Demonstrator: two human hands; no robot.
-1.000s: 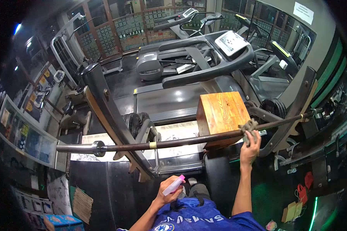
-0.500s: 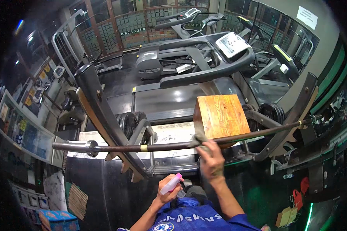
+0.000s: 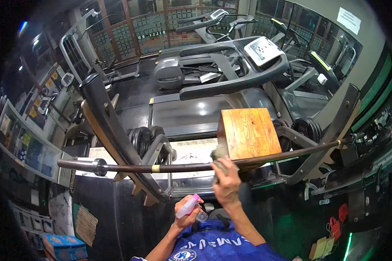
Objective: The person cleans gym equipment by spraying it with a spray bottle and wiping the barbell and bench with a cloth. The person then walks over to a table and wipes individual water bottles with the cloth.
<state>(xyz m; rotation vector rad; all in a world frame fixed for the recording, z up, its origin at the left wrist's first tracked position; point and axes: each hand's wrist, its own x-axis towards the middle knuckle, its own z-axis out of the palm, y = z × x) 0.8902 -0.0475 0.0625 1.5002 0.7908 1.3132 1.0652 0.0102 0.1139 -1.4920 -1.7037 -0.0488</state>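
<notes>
A long barbell (image 3: 191,168) with a dark shaft and a bright metal sleeve at the left lies across the rack. My right hand (image 3: 227,185) is closed around a greyish cloth (image 3: 220,153), pressed to the shaft near its middle. Part of the cloth sticks up above the bar; the rest is hidden by my fingers. Low in front of my chest, my left hand (image 3: 184,219) grips a spray bottle (image 3: 188,208) with a pink and whitish head and a clear body. The bottle is below the bar, apart from it.
Rack uprights (image 3: 117,135) stand on both sides, with black weight plates (image 3: 140,140) behind. Beyond the bar sits a wooden box (image 3: 250,132), close behind the shaft. A treadmill (image 3: 183,113) and an elliptical machine (image 3: 222,61) stand farther back. A blue patterned box (image 3: 65,248) lies at lower left.
My right hand has slid a little left along the bar with the cloth. My left hand and the spray bottle have shifted slightly left in view.
</notes>
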